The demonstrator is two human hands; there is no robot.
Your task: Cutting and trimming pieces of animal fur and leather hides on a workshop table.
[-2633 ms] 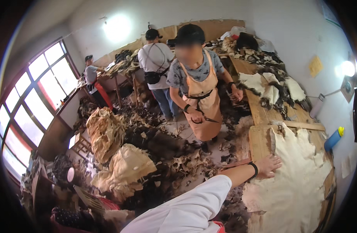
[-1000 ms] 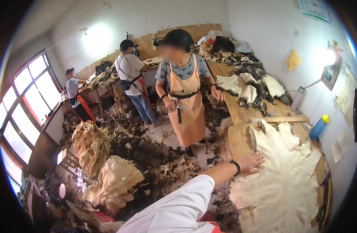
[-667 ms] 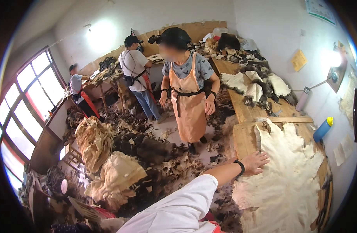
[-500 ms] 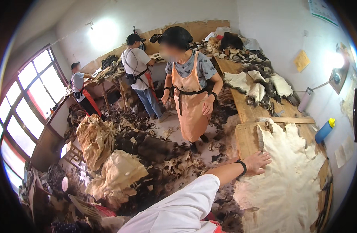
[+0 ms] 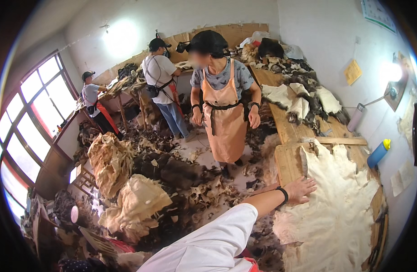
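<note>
My left hand (image 5: pixel 300 190) lies flat on the near left part of a pale, cream-coloured hide (image 5: pixel 338 204), fingers stretched out and a dark band at the wrist. The hide is spread skin side up over a wooden worktable (image 5: pixel 288 163), its ragged edge reaching toward the wall side. Nothing is gripped in this hand. My left forearm and white sleeve (image 5: pixel 204 238) come in from the lower edge. My right hand does not show.
A person in an orange apron (image 5: pixel 224 120) stands in the aisle; two people work at the far bench. Tan hides (image 5: pixel 136 204) and fur scraps (image 5: pixel 208 195) cover much of the floor. More pelts (image 5: pixel 304 97) lie farther along the table. A blue bottle (image 5: pixel 377 154) stands by the right wall.
The person in the orange apron has lowered and spread their arms and turned their head left. The farthest worker has raised their head slightly. My left hand stays on the hide.
</note>
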